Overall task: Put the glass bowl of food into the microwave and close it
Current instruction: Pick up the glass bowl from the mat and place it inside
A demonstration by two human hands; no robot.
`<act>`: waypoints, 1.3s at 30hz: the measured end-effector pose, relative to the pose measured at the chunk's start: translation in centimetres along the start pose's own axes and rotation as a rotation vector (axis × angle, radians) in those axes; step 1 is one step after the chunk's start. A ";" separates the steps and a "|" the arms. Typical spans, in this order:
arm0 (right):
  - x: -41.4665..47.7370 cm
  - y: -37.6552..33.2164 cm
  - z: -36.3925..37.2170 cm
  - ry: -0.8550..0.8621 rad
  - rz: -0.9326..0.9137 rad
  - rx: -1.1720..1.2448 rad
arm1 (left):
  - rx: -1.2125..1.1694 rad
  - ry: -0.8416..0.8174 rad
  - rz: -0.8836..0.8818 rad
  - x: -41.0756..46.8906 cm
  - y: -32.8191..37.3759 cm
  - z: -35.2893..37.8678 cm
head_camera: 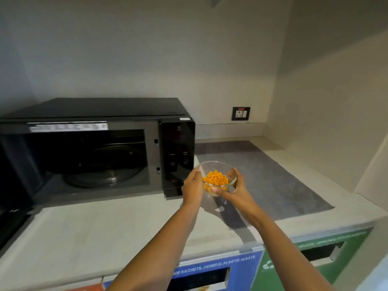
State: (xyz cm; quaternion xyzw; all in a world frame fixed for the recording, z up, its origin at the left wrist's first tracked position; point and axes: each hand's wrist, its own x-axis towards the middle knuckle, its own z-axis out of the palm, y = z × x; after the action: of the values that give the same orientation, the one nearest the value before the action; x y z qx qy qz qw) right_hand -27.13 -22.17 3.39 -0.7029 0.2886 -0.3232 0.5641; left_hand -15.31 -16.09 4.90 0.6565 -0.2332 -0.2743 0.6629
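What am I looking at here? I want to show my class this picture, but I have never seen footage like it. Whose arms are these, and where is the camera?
The camera sits on a person's head, looking down at their own arms. The left hand and right hand together hold a glass bowl of orange food above the counter. To the left stands a black microwave, its door open, the glass turntable visible inside. A grey mat lies on the counter, and a wall socket is behind.

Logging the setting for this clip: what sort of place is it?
Probably a shared pantry or office kitchenette. A black microwave stands open on a pale counter, a wall socket sits behind it, and below the counter are labelled waste-sorting bins, one reading general plastic waste.
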 end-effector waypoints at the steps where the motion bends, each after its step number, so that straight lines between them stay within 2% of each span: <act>1: -0.1 -0.2 1.0 -0.020 0.001 0.011 | -0.026 0.032 -0.007 -0.3 0.1 -1.3; 8: 0.5 -1.3 8.6 -0.152 -0.033 0.008 | -0.158 0.256 -0.045 -1.2 0.6 -9.0; 16: 3.4 -2.2 18.2 -0.240 -0.049 0.038 | -0.079 0.409 0.009 1.9 1.0 -17.9; 26: 9.4 -2.5 26.6 -0.255 -0.040 0.041 | -0.014 0.412 0.006 9.7 1.2 -25.8; 39: 16.4 -3.8 31.2 -0.272 0.011 -0.050 | -0.042 0.306 -0.068 18.7 0.9 -30.6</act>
State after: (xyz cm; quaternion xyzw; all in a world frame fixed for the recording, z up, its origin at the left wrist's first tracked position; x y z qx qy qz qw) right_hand 7.60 -15.12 4.42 -0.7524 0.2212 -0.2147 0.5821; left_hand 19.09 -5.94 3.93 0.6841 -0.1012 -0.1980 0.6947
